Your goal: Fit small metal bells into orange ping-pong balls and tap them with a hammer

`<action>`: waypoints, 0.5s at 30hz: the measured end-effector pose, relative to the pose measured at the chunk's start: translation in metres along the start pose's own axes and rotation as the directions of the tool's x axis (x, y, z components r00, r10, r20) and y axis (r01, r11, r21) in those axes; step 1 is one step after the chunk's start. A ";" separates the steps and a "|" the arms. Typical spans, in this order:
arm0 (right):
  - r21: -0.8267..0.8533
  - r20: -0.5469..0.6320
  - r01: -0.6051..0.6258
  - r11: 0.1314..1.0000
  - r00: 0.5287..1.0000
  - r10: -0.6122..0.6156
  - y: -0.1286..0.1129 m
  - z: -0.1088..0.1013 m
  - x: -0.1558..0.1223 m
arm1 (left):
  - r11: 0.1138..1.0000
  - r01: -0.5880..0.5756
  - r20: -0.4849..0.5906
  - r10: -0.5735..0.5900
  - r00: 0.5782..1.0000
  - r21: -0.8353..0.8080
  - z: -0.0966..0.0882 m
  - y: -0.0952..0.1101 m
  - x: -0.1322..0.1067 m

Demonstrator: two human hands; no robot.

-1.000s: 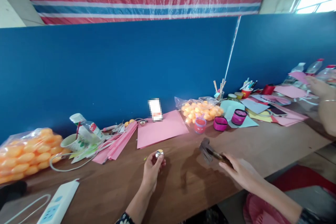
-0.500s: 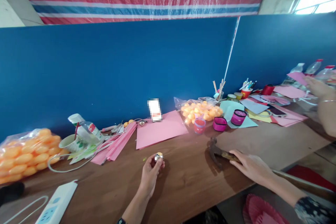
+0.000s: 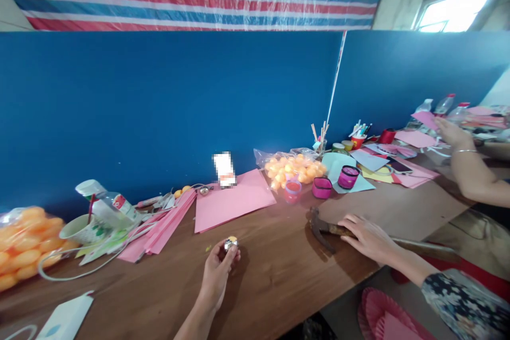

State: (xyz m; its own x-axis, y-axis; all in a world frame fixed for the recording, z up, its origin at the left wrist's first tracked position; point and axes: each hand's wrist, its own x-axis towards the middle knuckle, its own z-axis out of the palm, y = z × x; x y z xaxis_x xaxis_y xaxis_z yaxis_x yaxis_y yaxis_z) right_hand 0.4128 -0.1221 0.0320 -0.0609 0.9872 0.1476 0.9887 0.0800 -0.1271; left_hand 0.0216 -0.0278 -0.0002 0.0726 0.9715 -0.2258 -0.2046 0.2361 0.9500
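My left hand (image 3: 217, 271) is closed, thumb and fingers pinching a small shiny silver ball (image 3: 230, 245) with a yellow patch on top, just above the brown table (image 3: 271, 260). Over the wooden handle of a claw hammer (image 3: 322, 227) lies my right hand (image 3: 364, 236), thumb and fingers on either side of the grip. The hammer's rusty head rests on the table, pointing left toward the ball. A second silver ball (image 3: 204, 190) sits beside the pink paper sheets (image 3: 235, 201).
Bags of orange balls lie at left (image 3: 34, 244) and at the back (image 3: 295, 167). Magenta ring-shaped rolls (image 3: 322, 187) stand behind the hammer. A power strip (image 3: 66, 319) occupies the front left. Another person's hand (image 3: 454, 135) holds pink paper at right. A blue partition (image 3: 179, 90) closes the back.
The view has turned slightly right, so things appear farther left. My right hand has slid a little toward the hammer's head. The left hand still pinches the silver ball.
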 end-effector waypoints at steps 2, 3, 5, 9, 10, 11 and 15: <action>-0.002 -0.010 0.002 1.000 1.000 -0.003 0.008 0.003 0.001 | 1.000 -0.010 0.005 0.009 1.000 0.013 0.000 0.000 0.000; -0.002 -0.015 0.003 1.000 1.000 -0.003 0.012 0.005 0.002 | 1.000 -0.012 0.004 0.012 1.000 0.015 0.000 -0.001 0.000; 0.001 -0.024 0.003 1.000 1.000 -0.003 0.018 0.007 0.003 | 1.000 -0.014 -0.003 0.014 1.000 0.007 0.000 -0.002 0.001; 0.002 -0.019 0.003 1.000 1.000 -0.003 0.026 0.009 0.004 | 0.998 -0.033 -0.002 0.033 0.999 -0.062 0.000 -0.004 0.002; 0.000 -0.015 0.002 1.000 1.000 -0.002 0.028 0.010 0.004 | 0.996 -0.040 0.001 0.040 0.999 -0.083 0.000 -0.004 0.002; -0.001 -0.011 0.001 1.000 1.000 -0.001 0.029 0.010 0.004 | 0.994 -0.043 0.007 0.044 0.999 -0.100 0.000 -0.004 0.001; 0.004 -0.011 0.006 1.000 1.000 -0.006 0.034 0.010 0.005 | 0.988 -0.050 0.043 0.057 0.997 -0.148 0.000 -0.001 -0.001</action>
State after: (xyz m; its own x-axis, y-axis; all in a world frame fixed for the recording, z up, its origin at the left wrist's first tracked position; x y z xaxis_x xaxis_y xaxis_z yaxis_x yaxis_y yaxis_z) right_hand 0.4447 -0.1128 0.0187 -0.0651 0.9852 0.1587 0.9878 0.0862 -0.1300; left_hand 0.0218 -0.0293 -0.0009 0.1028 0.9815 -0.1617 -0.3499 0.1878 0.9178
